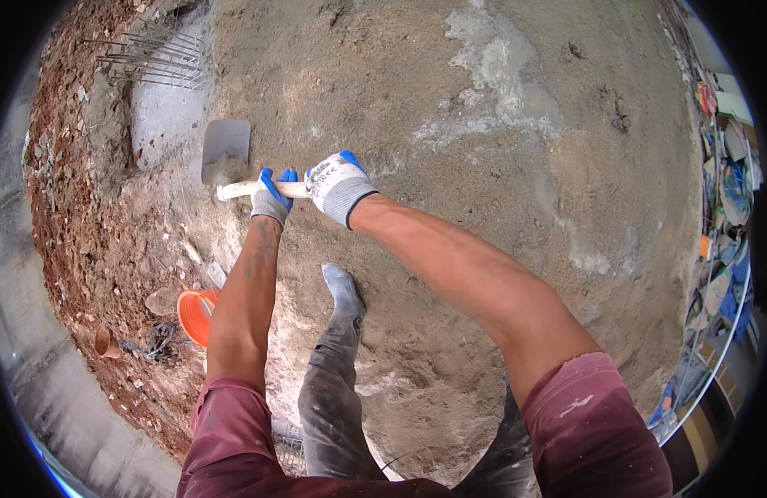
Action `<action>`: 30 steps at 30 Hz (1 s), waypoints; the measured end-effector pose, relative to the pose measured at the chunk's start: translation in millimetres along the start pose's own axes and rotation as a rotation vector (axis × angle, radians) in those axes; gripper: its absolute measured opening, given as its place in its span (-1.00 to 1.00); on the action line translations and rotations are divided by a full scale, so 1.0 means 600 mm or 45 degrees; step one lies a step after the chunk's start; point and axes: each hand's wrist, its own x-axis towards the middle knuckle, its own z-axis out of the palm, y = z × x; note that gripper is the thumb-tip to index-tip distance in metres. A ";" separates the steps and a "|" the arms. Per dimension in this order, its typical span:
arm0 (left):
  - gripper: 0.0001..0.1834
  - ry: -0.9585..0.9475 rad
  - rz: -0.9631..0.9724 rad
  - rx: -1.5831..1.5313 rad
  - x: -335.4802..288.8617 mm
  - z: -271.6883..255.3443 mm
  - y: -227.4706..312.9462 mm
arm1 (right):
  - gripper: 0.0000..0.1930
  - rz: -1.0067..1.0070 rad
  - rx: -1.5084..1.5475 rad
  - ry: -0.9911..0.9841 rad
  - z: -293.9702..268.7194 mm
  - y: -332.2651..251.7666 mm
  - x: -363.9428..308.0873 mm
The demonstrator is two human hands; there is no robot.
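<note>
A hoe (226, 143) with a broad grey blade and a pale handle is held out ahead of me, toward the left. Some wet soil or mortar clings to the lower part of its blade. My left hand (270, 199), in a white and blue work glove, grips the handle close to the blade. Farther right along the handle, my right hand (337, 183) is closed round it in a matching glove. The far part of the handle is hidden by the right hand and forearm. Below the blade is grey-brown sandy ground (383, 108).
Rebar rods (155, 62) stick out over a pale concrete patch (172, 116) at the far left. An orange bucket (194, 318) sits left of my left forearm, near reddish rubble (68, 232). Piled debris (728, 216) lines the right edge. My booted foot (342, 286) stands on the ground.
</note>
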 end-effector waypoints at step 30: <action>-0.82 -0.371 -0.338 -0.444 -0.446 0.480 -0.519 | -0.61 0.598 -0.671 -0.326 -0.345 0.391 -0.764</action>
